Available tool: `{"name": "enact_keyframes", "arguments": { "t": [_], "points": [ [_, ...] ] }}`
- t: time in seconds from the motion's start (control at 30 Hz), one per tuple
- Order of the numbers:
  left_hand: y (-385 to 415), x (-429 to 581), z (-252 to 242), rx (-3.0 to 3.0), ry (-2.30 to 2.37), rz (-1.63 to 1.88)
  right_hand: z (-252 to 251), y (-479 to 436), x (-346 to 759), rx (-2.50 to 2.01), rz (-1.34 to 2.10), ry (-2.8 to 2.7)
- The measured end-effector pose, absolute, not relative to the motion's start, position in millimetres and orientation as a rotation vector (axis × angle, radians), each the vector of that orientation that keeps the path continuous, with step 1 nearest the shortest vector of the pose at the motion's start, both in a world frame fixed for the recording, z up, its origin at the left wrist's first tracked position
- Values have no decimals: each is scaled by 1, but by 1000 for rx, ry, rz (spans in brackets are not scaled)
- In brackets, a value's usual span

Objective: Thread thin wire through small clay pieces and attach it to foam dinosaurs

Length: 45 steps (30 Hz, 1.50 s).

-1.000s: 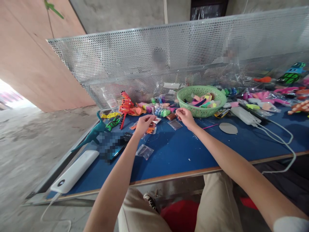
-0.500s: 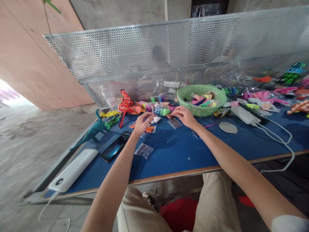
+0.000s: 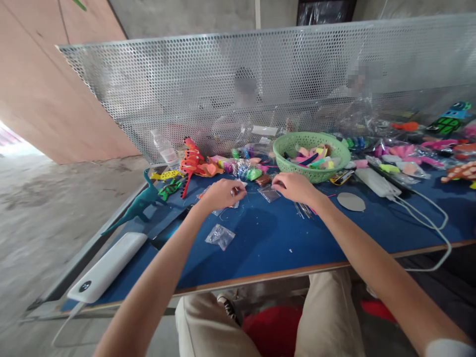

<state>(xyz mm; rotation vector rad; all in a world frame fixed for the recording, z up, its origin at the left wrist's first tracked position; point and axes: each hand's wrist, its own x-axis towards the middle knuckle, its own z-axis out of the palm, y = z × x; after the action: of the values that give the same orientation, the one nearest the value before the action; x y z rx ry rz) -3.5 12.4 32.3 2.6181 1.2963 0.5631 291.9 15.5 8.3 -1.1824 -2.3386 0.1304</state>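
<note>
My left hand (image 3: 224,194) hovers over the blue table with thumb and fingertips curled together. Whatever is in that pinch is too small to make out. Behind it, partly covered, lie small bags with orange pieces. My right hand (image 3: 293,186) is closed too, fingers drawn in beside a small clear bag of dark bits (image 3: 269,193); anything it pinches is hidden. A brown packet (image 3: 263,180) lies between the hands, farther back. Several thin metal sticks (image 3: 304,210) rest below my right wrist. Nearer to me is a crumpled clear bag (image 3: 220,237).
A green basket (image 3: 312,176) of coloured clay pieces stands behind my right hand. At left are a teal dinosaur figure (image 3: 139,204), a white power bank (image 3: 107,267) and a dark phone (image 3: 169,233). A perforated metal screen (image 3: 208,79) borders the back.
Both hands have come slightly nearer to me. My left fingers have curled in more, and metal sticks now show below my right wrist.
</note>
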Motion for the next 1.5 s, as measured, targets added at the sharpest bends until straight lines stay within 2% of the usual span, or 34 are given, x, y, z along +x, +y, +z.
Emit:
{"name": "enact_keyframes", "arguments": {
  "t": [0.1, 0.17, 0.43, 0.7, 0.93, 1.5],
  "points": [
    [-2, -14, 49, 2621, 1132, 235, 12, 1, 300, -973, 187, -2624],
    [-13, -21, 51, 2603, 973, 142, 7, -3, 305, -815, 255, -2748],
    [-40, 6, 18, 2784, 957, 358, -12, 13, 317, -655, 375, -2730],
    [-51, 29, -18, 2913, 571, 237, -27, 7, 311, -670, 409, -2721],
    [-54, 13, -30, 2922, 614, 412, -32, 3, 308, -601, 418, -2803],
    [-40, 12, -39, 2692, 621, 170, -49, -2, 295, -679, 502, -2888]
  ]
}}
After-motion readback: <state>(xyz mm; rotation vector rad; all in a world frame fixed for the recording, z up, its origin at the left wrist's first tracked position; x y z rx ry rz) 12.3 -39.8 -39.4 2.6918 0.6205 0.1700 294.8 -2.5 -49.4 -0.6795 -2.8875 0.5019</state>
